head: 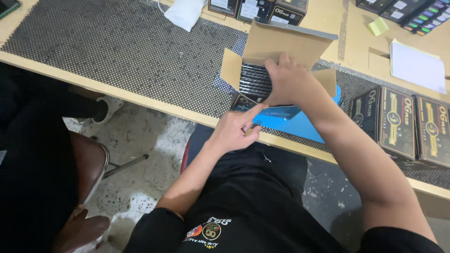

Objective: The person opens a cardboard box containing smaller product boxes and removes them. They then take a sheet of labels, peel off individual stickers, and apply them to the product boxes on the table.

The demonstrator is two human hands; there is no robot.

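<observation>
The right hand (288,82) presses fingers together on stacked packs (255,79) in an open carton (281,44); the left hand (234,131), forefinger extended, steadies its edge. Packs could slip out if pressed unevenly.

Open carton (281,44): plain brown cardboard, matt. Stacked packs (254,80) inside: glossy black wrap. Mat (117,51): dotted, textured weave. Tabletop (337,33): smooth pale wood. Closed boxes (398,124): glossy printed black card. Tray (300,125): smooth blue plastic.
</observation>
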